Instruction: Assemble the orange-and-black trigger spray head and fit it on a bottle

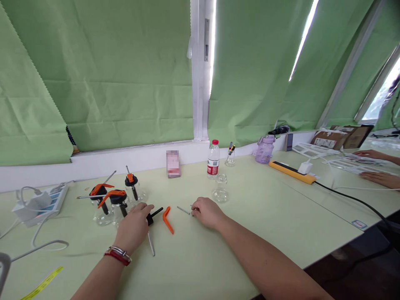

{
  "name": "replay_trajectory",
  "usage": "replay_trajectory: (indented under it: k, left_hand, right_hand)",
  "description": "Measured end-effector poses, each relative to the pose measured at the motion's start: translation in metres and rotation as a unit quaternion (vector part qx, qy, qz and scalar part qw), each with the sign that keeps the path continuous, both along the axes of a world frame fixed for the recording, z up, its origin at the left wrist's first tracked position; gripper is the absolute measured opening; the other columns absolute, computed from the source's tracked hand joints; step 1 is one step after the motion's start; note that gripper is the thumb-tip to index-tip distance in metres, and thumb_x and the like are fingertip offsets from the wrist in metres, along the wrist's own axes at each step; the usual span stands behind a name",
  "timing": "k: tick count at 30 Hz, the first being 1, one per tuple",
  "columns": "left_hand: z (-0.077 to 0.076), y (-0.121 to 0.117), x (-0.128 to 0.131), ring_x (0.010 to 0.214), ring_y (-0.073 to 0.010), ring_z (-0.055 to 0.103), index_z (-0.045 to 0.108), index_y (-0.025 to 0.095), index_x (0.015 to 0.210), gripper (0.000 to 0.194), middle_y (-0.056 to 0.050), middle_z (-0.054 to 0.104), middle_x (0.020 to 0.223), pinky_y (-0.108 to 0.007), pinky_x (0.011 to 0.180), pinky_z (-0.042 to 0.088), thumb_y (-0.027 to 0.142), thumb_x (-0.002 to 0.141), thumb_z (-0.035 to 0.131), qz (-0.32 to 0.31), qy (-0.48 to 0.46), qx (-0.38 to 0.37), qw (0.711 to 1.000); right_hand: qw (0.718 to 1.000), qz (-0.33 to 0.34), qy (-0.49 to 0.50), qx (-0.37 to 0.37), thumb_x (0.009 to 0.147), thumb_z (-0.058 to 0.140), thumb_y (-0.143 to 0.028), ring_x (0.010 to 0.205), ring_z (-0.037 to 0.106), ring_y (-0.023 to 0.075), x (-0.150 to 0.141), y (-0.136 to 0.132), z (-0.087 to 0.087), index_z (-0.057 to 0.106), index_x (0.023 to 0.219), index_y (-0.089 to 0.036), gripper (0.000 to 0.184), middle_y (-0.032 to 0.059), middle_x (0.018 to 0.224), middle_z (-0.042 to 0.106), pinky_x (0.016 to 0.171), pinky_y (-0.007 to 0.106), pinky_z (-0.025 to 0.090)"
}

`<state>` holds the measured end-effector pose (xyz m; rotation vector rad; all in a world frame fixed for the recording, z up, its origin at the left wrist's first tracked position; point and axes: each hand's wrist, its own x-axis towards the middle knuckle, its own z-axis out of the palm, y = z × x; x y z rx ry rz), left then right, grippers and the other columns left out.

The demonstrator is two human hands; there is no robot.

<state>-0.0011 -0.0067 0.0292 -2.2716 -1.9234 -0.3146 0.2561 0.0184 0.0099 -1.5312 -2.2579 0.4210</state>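
Observation:
My left hand is closed around a black bottle-top part, partly hidden by the fingers, with a short black stem sticking out. Below it, a thin metal tube points toward me. An orange bent lever lies between my hands. My right hand rests on the table with its fingertips pinched together; what they hold is hidden. A thin metal rod lies just left of those fingertips. Behind my right hand stands an open glass bottle.
Three glass bottles with black tops and orange levers stand beyond my left hand. Farther back are a pink box, a water bottle, a small glass with tools and a purple jug. A yellow power strip and another person's hands are right.

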Motion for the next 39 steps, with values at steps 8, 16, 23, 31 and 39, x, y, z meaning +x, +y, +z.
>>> replay_trajectory:
  k: [8,16,23,31,39]
  left_hand:
    - [-0.002,-0.005,0.004,0.122,-0.0223,0.045,0.051,0.024,0.128,0.077,-0.005,0.053,0.131,-0.038,0.099,0.040,-0.007,0.058,0.037,-0.103,-0.033,-0.048,0.993]
    - [-0.007,0.000,0.000,0.115,-0.0240,0.054,0.057,0.019,0.118,0.060,-0.007,0.055,0.128,-0.038,0.097,0.043,0.000,0.064,0.040,-0.113,-0.088,-0.078,0.987]
    - [-0.009,0.005,-0.003,0.117,-0.0258,0.051,0.058,0.013,0.110,0.050,-0.012,0.053,0.129,-0.037,0.100,0.041,0.006,0.062,0.044,-0.100,-0.162,-0.028,0.981]
    - [0.002,-0.005,0.006,0.076,-0.0221,0.061,0.055,0.017,0.097,0.026,-0.005,0.065,0.086,-0.034,0.069,0.049,0.030,0.075,0.048,-0.097,-0.316,-0.052,0.942]
    - [0.010,-0.010,0.011,0.089,-0.0239,0.058,0.051,0.022,0.111,0.034,-0.004,0.063,0.093,-0.037,0.077,0.044,0.039,0.082,0.044,-0.077,-0.378,-0.047,0.921]
  right_hand:
    - [0.999,0.004,-0.038,-0.014,0.079,0.057,-0.024,0.082,0.059,0.0173,-0.008,-0.001,-0.003,0.071,0.079,-0.022,0.015,0.0045,0.090,0.067,0.065,0.026,0.036]
    - [0.999,0.008,-0.039,-0.021,0.078,0.056,-0.021,0.080,0.058,0.0172,-0.005,0.000,-0.008,0.069,0.075,-0.020,0.013,0.0050,0.087,0.067,0.065,0.026,0.036]
    - [1.000,0.010,-0.010,-0.015,0.079,0.050,-0.017,0.077,0.057,0.0157,-0.002,0.000,-0.004,0.067,0.077,-0.018,0.017,0.0055,0.087,0.067,0.062,0.024,0.036]
    - [0.957,0.025,0.284,-0.050,0.078,0.053,-0.024,0.057,0.049,0.0100,0.001,-0.004,0.000,0.065,0.082,-0.017,0.015,0.0012,0.070,0.061,0.054,0.021,0.039]
    - [0.891,0.037,0.442,-0.096,0.068,0.068,-0.034,0.062,0.053,0.0113,-0.002,-0.002,-0.002,0.068,0.083,-0.017,0.022,0.0013,0.069,0.062,0.061,0.025,0.045]
